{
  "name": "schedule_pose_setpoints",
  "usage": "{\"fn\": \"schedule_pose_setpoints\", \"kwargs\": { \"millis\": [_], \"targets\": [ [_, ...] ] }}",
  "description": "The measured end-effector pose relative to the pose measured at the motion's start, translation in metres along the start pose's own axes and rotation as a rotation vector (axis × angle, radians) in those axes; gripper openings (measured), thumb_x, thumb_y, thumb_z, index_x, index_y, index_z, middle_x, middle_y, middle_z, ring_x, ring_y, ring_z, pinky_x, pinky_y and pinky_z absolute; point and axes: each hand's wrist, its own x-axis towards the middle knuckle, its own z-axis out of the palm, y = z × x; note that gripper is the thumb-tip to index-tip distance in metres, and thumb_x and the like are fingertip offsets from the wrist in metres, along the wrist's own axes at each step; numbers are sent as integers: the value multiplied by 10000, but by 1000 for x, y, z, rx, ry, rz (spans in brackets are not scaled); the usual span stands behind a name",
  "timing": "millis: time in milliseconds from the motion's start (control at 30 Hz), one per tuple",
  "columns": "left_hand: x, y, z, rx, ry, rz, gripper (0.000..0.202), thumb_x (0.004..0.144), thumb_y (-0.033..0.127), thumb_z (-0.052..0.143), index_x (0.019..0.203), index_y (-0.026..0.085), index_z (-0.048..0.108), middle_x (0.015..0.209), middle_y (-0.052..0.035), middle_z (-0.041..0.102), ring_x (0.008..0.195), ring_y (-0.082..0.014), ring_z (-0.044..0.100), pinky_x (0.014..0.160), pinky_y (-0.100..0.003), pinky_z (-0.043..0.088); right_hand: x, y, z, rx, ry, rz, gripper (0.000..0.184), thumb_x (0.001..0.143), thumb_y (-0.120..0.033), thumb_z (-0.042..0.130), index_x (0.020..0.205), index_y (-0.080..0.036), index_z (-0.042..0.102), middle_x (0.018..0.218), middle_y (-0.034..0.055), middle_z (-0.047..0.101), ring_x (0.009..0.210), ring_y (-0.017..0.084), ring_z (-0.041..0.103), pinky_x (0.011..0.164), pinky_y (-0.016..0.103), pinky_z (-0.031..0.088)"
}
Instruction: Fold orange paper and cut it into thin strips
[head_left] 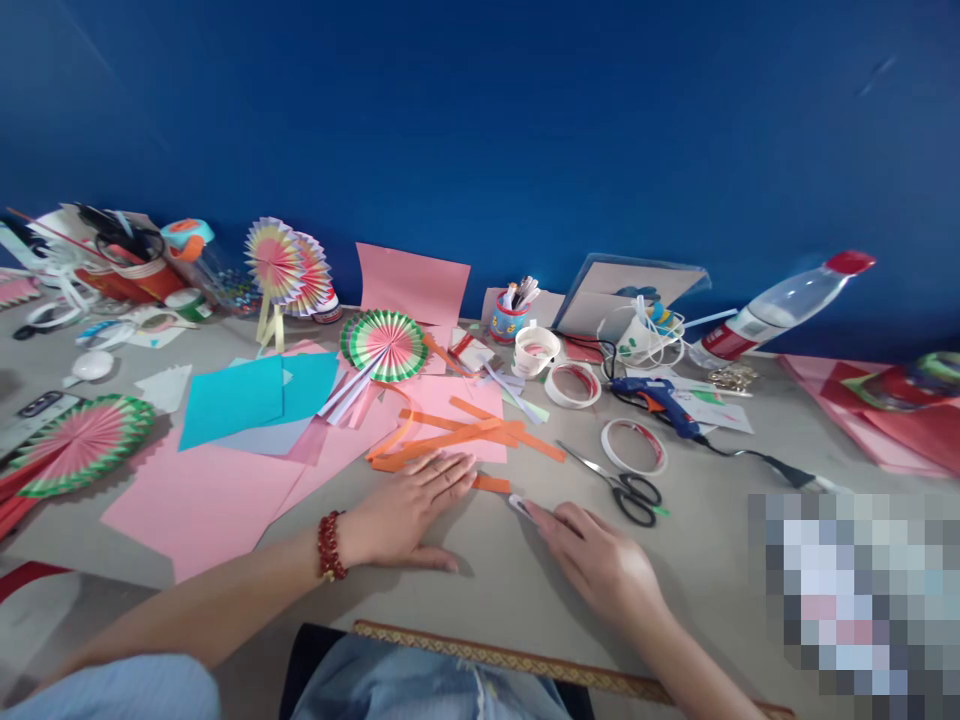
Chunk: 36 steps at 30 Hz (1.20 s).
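The strips [480, 432] are orange, the bracelet [330, 545] dark red, the wall [480, 130] deep blue.

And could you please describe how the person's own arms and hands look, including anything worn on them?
Both the left hand and the right hand are without gloves. A dark red beaded bracelet circles the left wrist, and a light blue sleeve shows higher on that arm. The right forearm shows no bracelet or sleeve within the picture.
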Motion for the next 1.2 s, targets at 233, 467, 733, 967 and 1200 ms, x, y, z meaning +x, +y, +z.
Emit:
{"fn": "schedule_pose_setpoints", "kwargs": {
  "millis": [233,467,733,967,1200],
  "targets": [
    [-1,1,-4,-2,6,-12,1042,899,813,399,1623,124,104,1672,-158,113,1553,-315,124,1270,-448,111,-12,-1,0,-15,-6,24,452,977,-103,432,1359,-253,621,880,26,655,731,122,652,626,191,498],
    [1,2,-6,42,4,15,979,931,783,373,1620,131,133,1672,-139,140,1551,-309,136,1265,-449,106,-3,-8,6,-91,13,-35,465,918,-88,530,1340,-251,638,853,19,652,671,124,616,605,221,462],
    [1,1,-4,27,14,10,993,929,780,388,1619,119,119,1662,-157,180,1546,-294,171,1263,-452,137,2,-8,5,-85,16,-28,461,935,-91,513,1344,-263,638,851,18,650,661,114,606,595,216,446],
    [-4,2,-7,38,66,-21,805,998,657,410,1593,145,235,1633,-154,284,1517,-294,263,1242,-478,219,-1,-6,2,-69,11,-2,422,968,-105,472,1326,-238,651,851,23,647,685,121,628,622,206,485],
    [-11,-5,-14,75,204,-218,319,1079,275,391,1333,179,559,1250,-84,650,1130,-219,605,1024,-404,472,-1,-6,3,-60,31,-5,456,950,-87,469,1341,-250,637,867,24,654,718,123,634,651,194,511]
  ]
}}
